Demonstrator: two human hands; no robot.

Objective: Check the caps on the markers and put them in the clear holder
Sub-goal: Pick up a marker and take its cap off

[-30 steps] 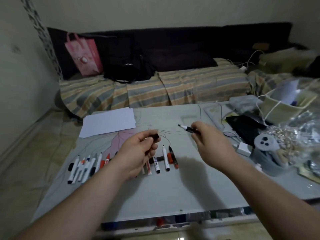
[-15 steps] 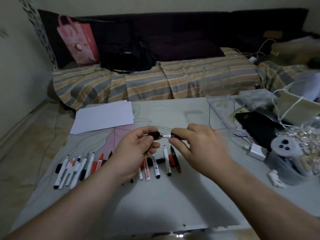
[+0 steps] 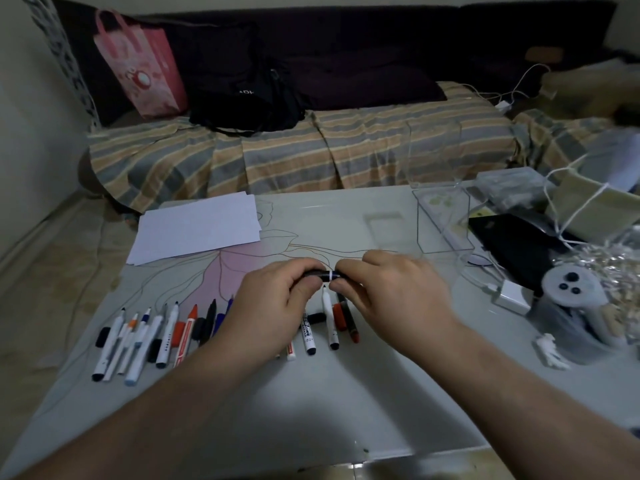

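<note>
While both hands pinch marker, labels blur

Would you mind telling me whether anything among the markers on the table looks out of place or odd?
Yes: several markers in the row lie uncapped with bare tips, and loose caps sit among them, such as a black cap at the left end. The clear holder has no markers in it yet.

Dim indoor light, soft shadows under both forearms, faint glare on table, wide-angle bending at edges, slight blur
</note>
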